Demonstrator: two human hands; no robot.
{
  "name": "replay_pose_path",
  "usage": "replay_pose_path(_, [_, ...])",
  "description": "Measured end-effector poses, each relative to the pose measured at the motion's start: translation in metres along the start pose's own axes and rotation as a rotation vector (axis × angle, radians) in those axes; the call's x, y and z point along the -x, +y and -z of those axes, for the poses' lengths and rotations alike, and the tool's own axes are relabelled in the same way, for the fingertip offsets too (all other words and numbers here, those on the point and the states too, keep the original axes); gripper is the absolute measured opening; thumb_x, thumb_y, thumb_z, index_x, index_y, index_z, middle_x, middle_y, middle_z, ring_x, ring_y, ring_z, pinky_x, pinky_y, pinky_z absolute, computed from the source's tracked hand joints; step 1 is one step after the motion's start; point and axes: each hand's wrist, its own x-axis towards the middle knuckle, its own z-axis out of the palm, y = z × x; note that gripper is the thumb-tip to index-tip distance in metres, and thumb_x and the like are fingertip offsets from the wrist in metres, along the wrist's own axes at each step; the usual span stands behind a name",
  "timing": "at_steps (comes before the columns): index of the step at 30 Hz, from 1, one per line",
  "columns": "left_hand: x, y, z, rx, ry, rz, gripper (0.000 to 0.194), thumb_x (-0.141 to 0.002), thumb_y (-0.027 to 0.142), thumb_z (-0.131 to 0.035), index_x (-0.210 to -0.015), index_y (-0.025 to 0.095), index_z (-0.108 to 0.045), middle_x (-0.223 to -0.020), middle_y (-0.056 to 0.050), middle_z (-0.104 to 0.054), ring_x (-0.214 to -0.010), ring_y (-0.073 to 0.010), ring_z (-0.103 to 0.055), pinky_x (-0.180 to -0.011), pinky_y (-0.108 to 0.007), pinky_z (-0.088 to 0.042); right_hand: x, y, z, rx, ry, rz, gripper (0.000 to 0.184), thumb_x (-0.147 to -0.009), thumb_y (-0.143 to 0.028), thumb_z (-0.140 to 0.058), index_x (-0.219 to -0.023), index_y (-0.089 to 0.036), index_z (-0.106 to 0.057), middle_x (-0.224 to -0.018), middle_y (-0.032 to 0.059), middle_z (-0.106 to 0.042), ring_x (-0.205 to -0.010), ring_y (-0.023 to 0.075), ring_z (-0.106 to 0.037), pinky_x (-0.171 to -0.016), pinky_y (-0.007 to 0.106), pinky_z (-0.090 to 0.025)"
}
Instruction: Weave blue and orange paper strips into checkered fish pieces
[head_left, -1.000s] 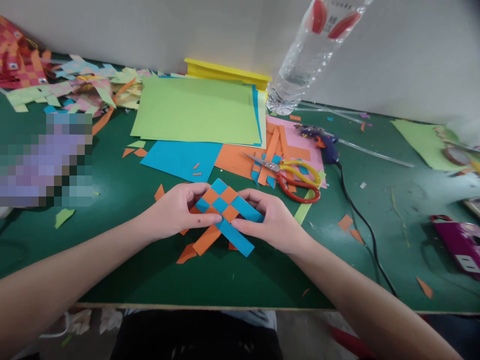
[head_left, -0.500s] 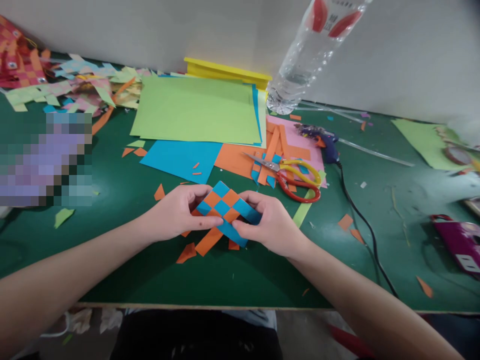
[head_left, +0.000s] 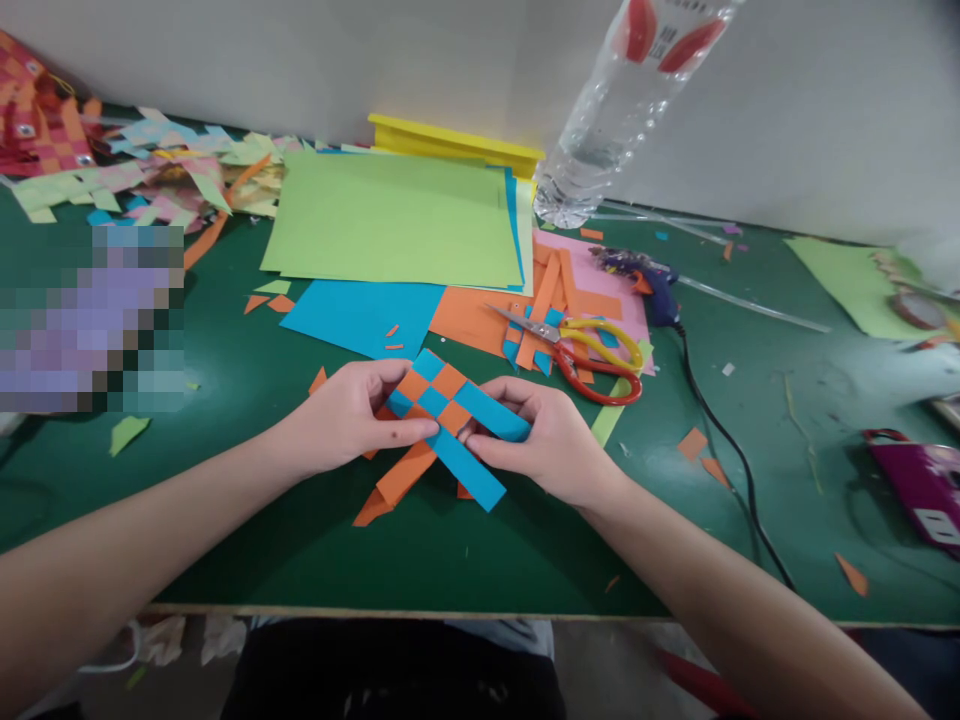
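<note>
A small woven paper mat [head_left: 439,398] of blue and orange strips is held just above the green table [head_left: 225,380], in front of me. My left hand [head_left: 352,412] pinches its left side, thumb on top. My right hand [head_left: 541,440] grips the right side, fingers closed on the blue strips. Loose blue and orange strip ends [head_left: 435,470] stick out below the weave toward me.
Scissors with yellow and red handles [head_left: 592,355] lie right of the mat. Behind are green, blue, orange and pink paper sheets [head_left: 390,220], a clear plastic bottle [head_left: 607,130], a glue gun [head_left: 645,280] with black cord, and paper scraps at far left.
The woven mat has shifted slightly up and left between my hands. The blue strip end at the bottom has dropped back lower and longer.
</note>
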Motion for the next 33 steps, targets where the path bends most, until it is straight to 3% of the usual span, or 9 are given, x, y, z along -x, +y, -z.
replay_pose_path(11, [-0.0001, -0.0004, 0.0005, -0.039, 0.027, 0.023, 0.037, -0.067, 0.027, -0.081, -0.097, 0.015, -0.065, -0.097, -0.006, -0.073, -0.086, -0.021, -0.069, -0.076, -0.031, -0.057, -0.0018, -0.0008, 0.0017, 0.042, -0.003, 0.01, 0.024, -0.069, -0.022, -0.072, -0.09, -0.02, -0.062, -0.083, -0.0007, -0.073, -0.068, 0.0133, -0.067, -0.061, 0.027, -0.055])
replay_pose_path(22, [0.0003, 0.0019, -0.003, -0.062, -0.017, -0.022, 0.028, -0.069, 0.02, -0.078, -0.095, 0.016, -0.067, -0.091, -0.003, -0.073, -0.079, -0.0164, -0.067, -0.067, -0.024, -0.054, -0.002, -0.0014, 0.0005, 0.056, -0.021, 0.012, 0.026, -0.067, -0.023, -0.074, -0.088, -0.02, -0.06, -0.08, -0.002, -0.07, -0.065, 0.0115, -0.063, -0.06, 0.026, -0.053])
replay_pose_path(33, [0.0007, 0.0012, -0.002, -0.116, 0.002, -0.018, 0.03, -0.071, 0.025, -0.077, -0.098, 0.016, -0.067, -0.094, -0.004, -0.072, -0.082, -0.0178, -0.067, -0.068, -0.025, -0.055, -0.0017, -0.0019, 0.001, 0.067, 0.024, 0.056, 0.025, -0.069, -0.023, -0.073, -0.09, -0.019, -0.061, -0.085, 0.0002, -0.072, -0.07, 0.0128, -0.066, -0.059, 0.026, -0.053])
